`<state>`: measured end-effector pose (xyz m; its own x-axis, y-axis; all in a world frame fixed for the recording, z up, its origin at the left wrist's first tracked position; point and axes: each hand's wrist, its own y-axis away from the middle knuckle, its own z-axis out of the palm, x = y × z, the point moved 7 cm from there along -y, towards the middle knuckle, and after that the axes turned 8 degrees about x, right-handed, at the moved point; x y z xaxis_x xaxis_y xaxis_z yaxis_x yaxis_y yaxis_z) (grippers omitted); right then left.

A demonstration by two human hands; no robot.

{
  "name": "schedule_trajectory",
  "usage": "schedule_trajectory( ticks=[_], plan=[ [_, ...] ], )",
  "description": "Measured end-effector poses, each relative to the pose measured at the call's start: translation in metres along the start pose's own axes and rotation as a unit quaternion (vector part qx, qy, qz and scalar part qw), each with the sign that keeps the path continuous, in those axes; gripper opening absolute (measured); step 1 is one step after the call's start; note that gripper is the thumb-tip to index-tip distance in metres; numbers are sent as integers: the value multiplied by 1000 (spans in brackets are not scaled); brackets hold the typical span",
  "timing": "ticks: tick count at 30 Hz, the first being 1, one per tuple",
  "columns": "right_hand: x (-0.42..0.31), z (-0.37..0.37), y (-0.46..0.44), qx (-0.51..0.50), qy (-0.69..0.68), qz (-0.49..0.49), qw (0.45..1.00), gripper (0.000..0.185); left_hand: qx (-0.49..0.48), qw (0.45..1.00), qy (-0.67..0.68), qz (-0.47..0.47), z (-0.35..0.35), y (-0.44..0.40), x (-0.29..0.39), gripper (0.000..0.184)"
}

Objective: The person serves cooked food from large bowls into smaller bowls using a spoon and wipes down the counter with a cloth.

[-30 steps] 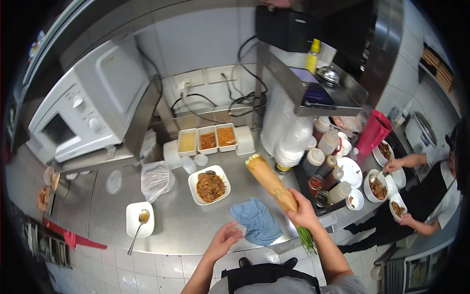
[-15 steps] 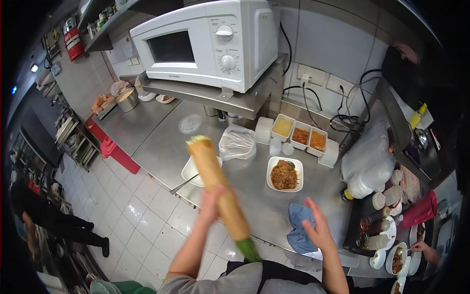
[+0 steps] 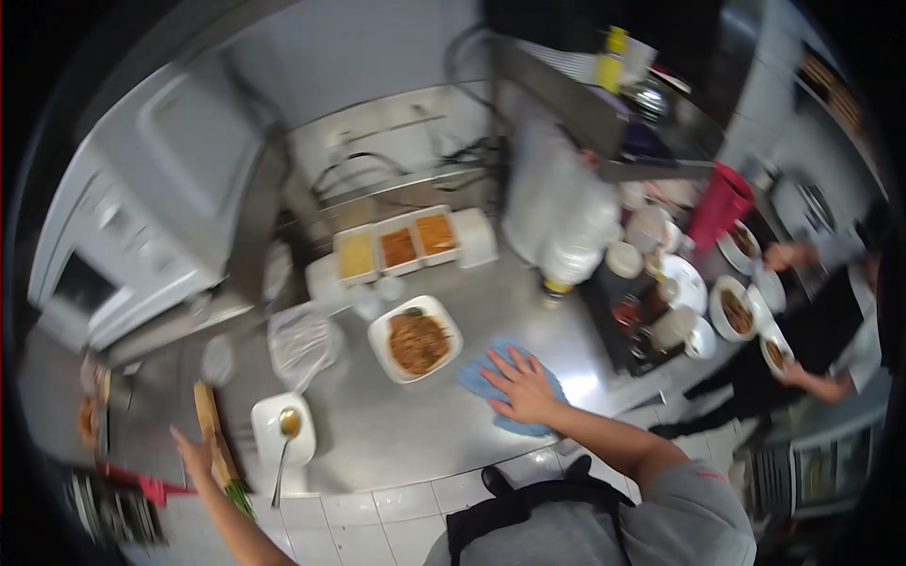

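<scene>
The view is smeared by motion, and dark corners cut off the outer edges. A paper-wrapped bundle (image 3: 222,455) lies at the left part of the steel surface (image 3: 396,439), just left of a white bowl (image 3: 267,443) with a spoon (image 3: 280,472) in it. Its long axis runs from the far left toward the near right, at a slight slant. The paper end points toward the wall; the green stems (image 3: 238,498) point toward the person and seem to reach past the front edge, though their tips are blurred.

The left hand (image 3: 195,457) is beside the bundle's left side, its fingers spread and released from any grasp; whether they touch the paper, I cannot tell. The right hand (image 3: 519,385) rests flat on a blue cloth (image 3: 478,377), fingers splayed and not clenched, hiding the cloth's middle.

Near the right hand's fingertips, toward the wall and left, stands a bowl (image 3: 377,343) of brown food (image 3: 418,341). Bottles (image 3: 674,325) crowd the right side, their labels unreadable. Beyond them a co-worker (image 3: 816,330), partly lost in the dark border, holds a dish of food. Red lettering on the person's right sleeve (image 3: 698,500) is too small to read.
</scene>
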<state>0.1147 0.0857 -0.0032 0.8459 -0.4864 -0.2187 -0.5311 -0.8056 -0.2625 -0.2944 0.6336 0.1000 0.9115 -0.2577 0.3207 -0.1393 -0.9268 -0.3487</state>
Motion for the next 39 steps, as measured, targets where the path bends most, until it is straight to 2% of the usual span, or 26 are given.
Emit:
schedule_trajectory(
  ticks=[2, 4, 6, 9, 11, 14, 16, 17, 18, 20, 21, 23, 26, 27, 30, 33, 36, 39],
  plan=[
    [23, 5, -26, 42, 3, 15, 999, 57, 29, 999, 21, 0, -4, 11, 38, 81],
    [52, 10, -56, 66, 16, 46, 997, 54, -33, 983, 157, 87, 15, 15, 47, 65],
    [84, 16, -82, 75, 15, 80, 994, 53, -149, 949, 271, 62, 9, 46, 74, 52],
    [108, 29, -94, 70, 9, 131, 989, 54, -246, 908, 322, 102, -20, 104, 124, 50],
    [106, 25, -72, 74, 10, 160, 984, 55, -335, 863, 342, 160, -37, 143, 153, 51],
    [100, -4, -8, 93, 14, 214, 972, 56, -447, 817, 324, 167, -83, 214, 216, 50],
    [104, -18, 39, 110, 19, 245, 963, 56, -474, 795, 315, 210, -90, 244, 251, 48],
    [106, -24, 59, 117, 22, 255, 960, 56, -459, 812, 295, 208, -101, 264, 270, 44],
    [108, -29, 78, 125, 23, 264, 956, 56, -486, 790, 266, 262, -91, 275, 282, 41],
    [105, -39, 109, 151, 1, 231, 961, 53, -502, 760, 264, 318, -79, 311, 310, 40],
    [105, -41, 125, 154, -11, 210, 965, 52, -517, 744, 282, 317, -76, 331, 325, 41],
    [103, -58, 156, 195, -48, 162, 966, 45, -546, 711, 318, 310, -69, 371, 353, 43],
    [126, -58, 211, 241, -172, 87, 951, 43, -617, 651, 365, 250, -41, 421, 370, 55],
    [134, -73, 229, 286, -186, 77, 937, 38, -614, 648, 369, 257, -39, 435, 379, 53],
    [195, -83, 294, 266, -338, 264, 864, 29, -618, 650, 345, 276, -41, 478, 407, 53],
    [258, -88, 372, 281, -393, 499, 720, 25, -633, 642, 327, 282, -45, 523, 440, 53],
    [299, -106, 424, 378, -434, 538, 616, 26, -624, 646, 305, 317, -54, 565, 476, 51],
    [330, -103, 460, 387, -475, 549, 569, 24, -596, 643, 309, 369, -59, 604, 508, 53]
  ],
)
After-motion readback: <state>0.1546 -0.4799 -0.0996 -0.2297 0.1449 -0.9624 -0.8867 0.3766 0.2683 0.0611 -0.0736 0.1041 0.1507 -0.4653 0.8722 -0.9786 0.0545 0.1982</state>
